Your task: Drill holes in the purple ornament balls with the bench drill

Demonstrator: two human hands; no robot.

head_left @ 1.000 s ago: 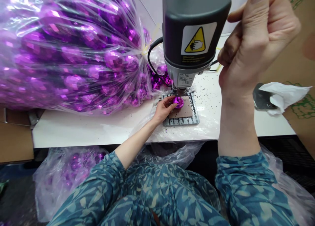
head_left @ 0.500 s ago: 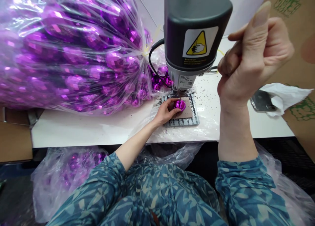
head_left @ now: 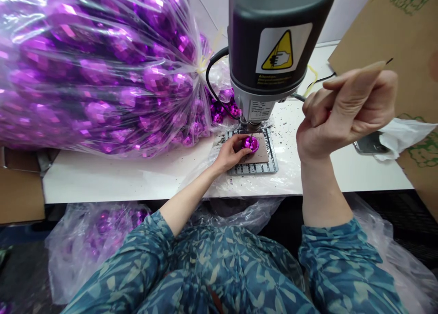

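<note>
Left hand (head_left: pixel 229 154) pinches ball (head_left: pixel 252 144) between thumb and fingers, against board (head_left: pixel 260 158) beneath drill (head_left: pixel 245 40). Right hand (head_left: pixel 344 113) raised, fingers curled closed round lever (head_left: pixel 299 96).

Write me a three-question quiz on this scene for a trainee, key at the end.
1. Fill in the blank: The left hand holds a shiny, faceted ____ ball under the machine.

2. True or false: The right hand rests flat on the tabletop.

3. Multiple choice: Where does the large tied bag lie?
A) Right of the machine
B) Left of the machine
C) On the floor

Key:
1. Purple.
2. False: it is raised, fingers curled where the machine's lever reaches it.
3. B.
</note>
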